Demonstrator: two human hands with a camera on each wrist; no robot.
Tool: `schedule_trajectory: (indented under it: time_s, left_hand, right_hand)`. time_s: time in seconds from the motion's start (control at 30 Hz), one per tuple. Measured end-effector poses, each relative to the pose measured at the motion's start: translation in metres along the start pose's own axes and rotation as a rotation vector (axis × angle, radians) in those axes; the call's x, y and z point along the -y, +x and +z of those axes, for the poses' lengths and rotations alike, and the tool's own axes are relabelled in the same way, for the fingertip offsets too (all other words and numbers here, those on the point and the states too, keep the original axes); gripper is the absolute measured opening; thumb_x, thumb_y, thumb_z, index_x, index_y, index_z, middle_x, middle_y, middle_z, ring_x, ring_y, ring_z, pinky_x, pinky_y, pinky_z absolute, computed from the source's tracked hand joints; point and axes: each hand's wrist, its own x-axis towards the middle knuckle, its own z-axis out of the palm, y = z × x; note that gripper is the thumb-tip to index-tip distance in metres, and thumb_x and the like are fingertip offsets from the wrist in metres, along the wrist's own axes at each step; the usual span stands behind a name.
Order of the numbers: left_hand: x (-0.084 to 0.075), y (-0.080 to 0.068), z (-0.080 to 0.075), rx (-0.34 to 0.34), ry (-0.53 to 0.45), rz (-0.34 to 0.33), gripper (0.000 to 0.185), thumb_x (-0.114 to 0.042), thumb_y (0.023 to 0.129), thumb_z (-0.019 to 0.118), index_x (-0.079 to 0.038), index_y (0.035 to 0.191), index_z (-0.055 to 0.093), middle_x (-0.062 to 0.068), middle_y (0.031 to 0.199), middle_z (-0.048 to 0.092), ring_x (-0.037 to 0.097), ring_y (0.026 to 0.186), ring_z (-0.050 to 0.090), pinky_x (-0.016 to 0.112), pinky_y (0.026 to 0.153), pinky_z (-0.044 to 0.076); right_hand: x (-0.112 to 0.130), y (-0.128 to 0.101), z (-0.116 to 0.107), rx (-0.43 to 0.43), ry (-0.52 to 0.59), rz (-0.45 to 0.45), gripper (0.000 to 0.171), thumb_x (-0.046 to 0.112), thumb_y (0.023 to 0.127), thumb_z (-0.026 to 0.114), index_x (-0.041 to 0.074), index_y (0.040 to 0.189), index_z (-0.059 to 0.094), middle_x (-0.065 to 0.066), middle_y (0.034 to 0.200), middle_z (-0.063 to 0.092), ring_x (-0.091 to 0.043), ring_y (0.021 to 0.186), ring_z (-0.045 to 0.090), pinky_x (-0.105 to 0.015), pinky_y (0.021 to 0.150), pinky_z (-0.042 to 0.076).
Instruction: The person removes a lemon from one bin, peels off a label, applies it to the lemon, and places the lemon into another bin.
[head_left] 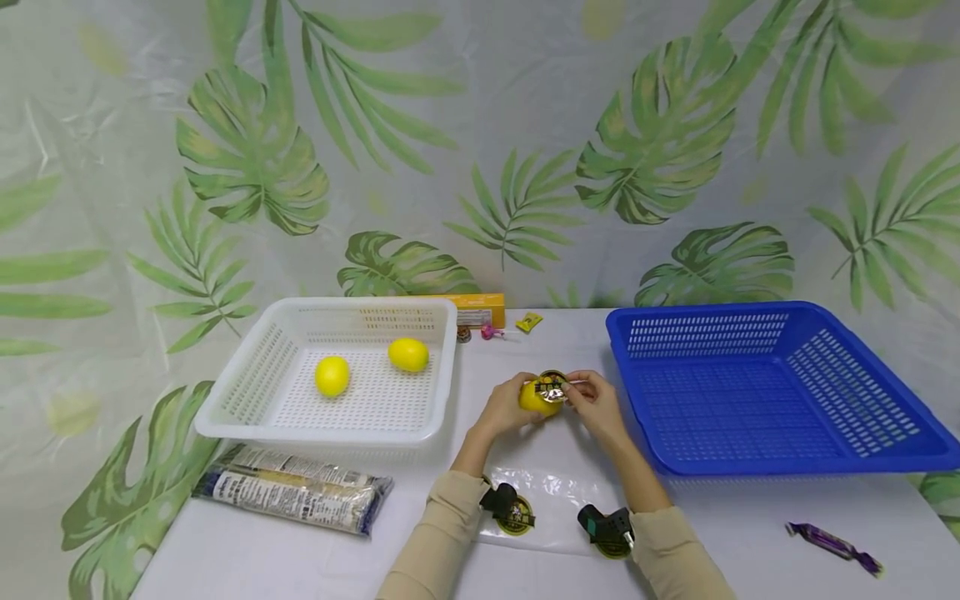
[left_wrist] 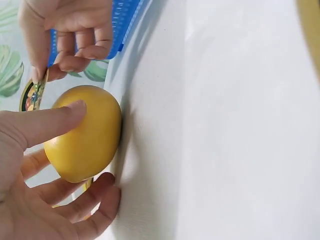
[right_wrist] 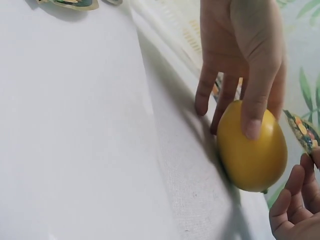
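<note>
While the left hand [head_left: 502,412] grasps a lemon [head_left: 531,400] just right of centre in the head view, the right hand [head_left: 597,408] pinches a round sticker [head_left: 551,387] that overlaps the lemon from this angle. Below them, at lower centre, lies a shiny sheet [head_left: 551,535] with more stickers [head_left: 517,522] on it. Two other lemons [head_left: 332,377] sit in the white basket [head_left: 322,434] at left, a long packet [head_left: 292,493] lies below it, and a blue basket [head_left: 712,417] stands at right. From the left wrist, the lemon is at left, between the left thumb and fingers; at upper left the right fingertips clasp the sticker. From the right wrist, the lemon is right of centre under the left thumb, and the sticker, at the right edge, is near it but apart
</note>
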Motion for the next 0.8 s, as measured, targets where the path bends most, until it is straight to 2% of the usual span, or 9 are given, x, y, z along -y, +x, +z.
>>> schedule_trajectory:
  time_s: [0.17,0.37,0.57,0.8]
  left_hand:
    - [0.0053,0.0027,0.0015,0.015,-0.069,-0.005,0.059,-0.007,0.071,0.078,-0.006,0.124,0.053,0.019,0.118,0.061,0.031,0.105,0.058,0.041,0.091,0.045]
    - [0.0073,0.005,0.0015,0.022,-0.09,0.001,0.057,-0.006,0.069,0.078,-0.006,0.122,0.054,0.018,0.114,0.062,0.028,0.099,0.058,0.036,0.084,0.046]
    - [0.0052,0.0048,-0.0015,0.017,-0.104,0.016,0.058,-0.003,0.069,0.077,-0.002,0.121,0.053,0.019,0.116,0.061,0.03,0.102,0.057,0.039,0.09,0.045]
    - [0.0046,-0.001,-0.0048,0.057,-0.193,-0.012,0.056,-0.002,0.072,0.074,-0.002,0.123,0.051,0.02,0.12,0.058,0.03,0.106,0.055,0.041,0.093,0.044]
  right_hand:
    - [-0.0032,0.0008,0.0021,0.031,-0.019,0.002,0.018,-0.005,0.087,0.059,-0.014,0.102,0.056,-0.02,0.078,0.064,-0.008,0.062,0.056,-0.018,0.055,0.045]
    - [-0.005,0.0011,0.0041,0.043,-0.044,-0.013,0.018,-0.004,0.086,0.06,-0.014,0.101,0.056,-0.015,0.077,0.064,-0.005,0.064,0.055,-0.016,0.056,0.045]
    - [-0.0051,0.0017,0.0058,0.038,0.005,0.004,0.02,-0.004,0.087,0.06,-0.015,0.102,0.055,-0.012,0.075,0.064,-0.008,0.061,0.057,-0.02,0.057,0.049]
    - [-0.0021,-0.0029,0.009,0.017,-0.06,-0.053,0.022,-0.003,0.082,0.067,-0.013,0.098,0.056,-0.016,0.076,0.061,-0.003,0.06,0.051,-0.014,0.053,0.043]
